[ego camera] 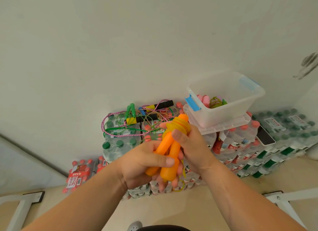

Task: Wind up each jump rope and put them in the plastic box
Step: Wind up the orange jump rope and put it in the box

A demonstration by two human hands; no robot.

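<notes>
Left hand (pixel 142 162), right hand (pixel 194 144) grip two handles (pixel 164 141) (orange).

My left fingers (pixel 160 160) cover the middle of the orange handles (pixel 172 150). My right fingers (pixel 179 136) hide part of the cord (pixel 179 125) coiled at their top. Over in the plastic box (pixel 223 113), the frosted wall blurs the ropes (pixel 215 101) inside. The bottle labels (pixel 273 123) are too small to read.

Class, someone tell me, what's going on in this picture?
A person holds an orange jump rope, handles together: the left hand grips the handles low down, the right hand grips the top, where cord is wound. The plastic box behind holds some wound ropes. More tangled ropes lie on bottle packs beside it.
</notes>
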